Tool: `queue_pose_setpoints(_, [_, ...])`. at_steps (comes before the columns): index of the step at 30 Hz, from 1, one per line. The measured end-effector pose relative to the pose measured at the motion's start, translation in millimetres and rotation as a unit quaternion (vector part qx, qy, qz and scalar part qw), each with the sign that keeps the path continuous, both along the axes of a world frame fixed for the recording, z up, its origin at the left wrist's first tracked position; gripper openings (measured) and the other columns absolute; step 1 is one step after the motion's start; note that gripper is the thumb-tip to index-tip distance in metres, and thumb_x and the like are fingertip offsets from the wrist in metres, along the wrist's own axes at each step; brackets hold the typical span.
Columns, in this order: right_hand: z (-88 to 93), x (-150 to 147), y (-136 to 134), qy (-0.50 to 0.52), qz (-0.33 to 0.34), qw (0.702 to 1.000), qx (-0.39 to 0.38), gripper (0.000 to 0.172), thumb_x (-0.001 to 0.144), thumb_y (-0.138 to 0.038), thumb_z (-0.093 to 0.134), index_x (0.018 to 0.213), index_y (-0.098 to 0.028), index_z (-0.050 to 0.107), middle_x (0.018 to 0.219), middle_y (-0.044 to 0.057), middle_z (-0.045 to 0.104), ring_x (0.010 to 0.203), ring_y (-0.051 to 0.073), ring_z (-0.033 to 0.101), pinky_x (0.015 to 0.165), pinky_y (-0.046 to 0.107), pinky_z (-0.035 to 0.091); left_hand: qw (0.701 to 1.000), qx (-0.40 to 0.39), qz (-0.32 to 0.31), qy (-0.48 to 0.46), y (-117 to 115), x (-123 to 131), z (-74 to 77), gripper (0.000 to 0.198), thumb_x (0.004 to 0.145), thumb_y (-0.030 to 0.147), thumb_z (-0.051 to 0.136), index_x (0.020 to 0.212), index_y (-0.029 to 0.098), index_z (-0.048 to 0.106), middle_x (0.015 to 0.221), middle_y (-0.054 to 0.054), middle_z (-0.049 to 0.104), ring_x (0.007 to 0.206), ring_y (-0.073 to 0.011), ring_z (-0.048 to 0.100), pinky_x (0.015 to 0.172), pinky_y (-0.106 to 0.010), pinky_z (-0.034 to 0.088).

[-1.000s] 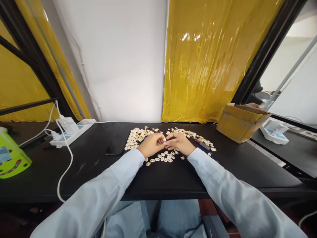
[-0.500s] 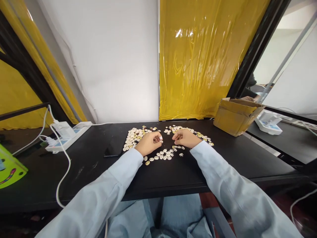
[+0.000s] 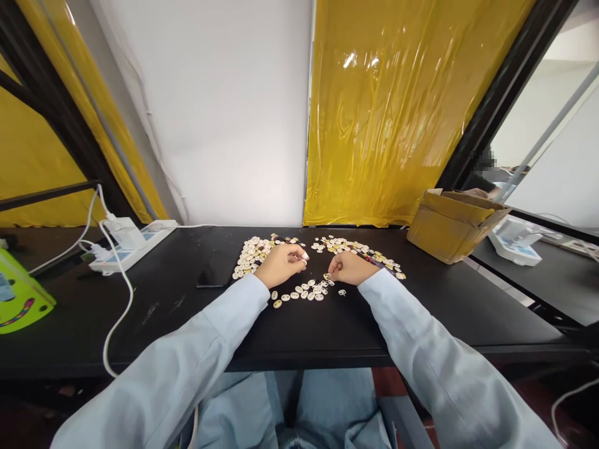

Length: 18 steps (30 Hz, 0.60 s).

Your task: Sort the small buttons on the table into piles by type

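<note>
Several small cream oval pieces lie scattered on the black table (image 3: 178,318), in a left pile (image 3: 253,254), a right pile (image 3: 362,251) and a small cluster (image 3: 306,291) between my hands. My left hand (image 3: 281,265) rests by the left pile with its fingers curled and pinched on a small white piece. My right hand (image 3: 349,268) sits a little apart from it, its fingers curled shut near the cluster; whatever it holds is hidden. Both arms wear light blue sleeves.
A dark phone (image 3: 213,277) lies left of the piles. A white power strip (image 3: 133,243) with cables sits at the far left, beside a green box (image 3: 19,302). An open cardboard box (image 3: 453,224) stands at the right. Yellow plastic sheeting (image 3: 397,112) hangs behind.
My hands met over the cluster a second ago with fingertips touching; they have since drawn apart, the right hand pulling back and down towards the loose pieces.
</note>
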State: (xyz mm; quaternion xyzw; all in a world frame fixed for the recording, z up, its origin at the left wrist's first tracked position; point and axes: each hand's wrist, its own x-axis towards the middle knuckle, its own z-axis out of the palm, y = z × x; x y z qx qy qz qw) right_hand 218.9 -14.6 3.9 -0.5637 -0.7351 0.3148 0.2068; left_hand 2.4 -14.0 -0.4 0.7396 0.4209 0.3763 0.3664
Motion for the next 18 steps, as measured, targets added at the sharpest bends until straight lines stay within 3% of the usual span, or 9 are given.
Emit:
queue_pose_setpoints(11, [-5.0, 1.0, 1.5, 0.006, -0.002, 1.000, 0.005, 0.011, 0.058, -0.005, 0.067, 0.061, -0.015, 0.063, 0.055, -0.001, 0.062, 0.052, 0.011, 0.056, 0.049, 0.020, 0.041, 1.000, 0.013, -0.026, 0.004, 1.9, -1.0, -1.3, 0.016, 0.071, 0.015, 0.061, 0.085, 0.013, 0.068, 0.079, -0.006, 0.070, 0.068, -0.0164, 0.066, 0.064, -0.028, 0.054])
queue_pose_setpoints(18, [-7.5, 1.1, 4.4, -0.007, -0.012, 0.998, 0.057, 0.013, 0.069, -0.017, 0.069, 0.081, -0.014, 0.066, 0.059, -0.001, 0.064, 0.050, 0.011, 0.056, 0.050, 0.021, 0.042, 1.000, 0.020, -0.021, 0.004, 1.7, -0.1, 0.8, 0.019, 0.070, 0.018, 0.066, 0.089, 0.013, 0.068, 0.088, -0.008, 0.071, 0.080, -0.0178, 0.067, 0.079, -0.032, 0.055])
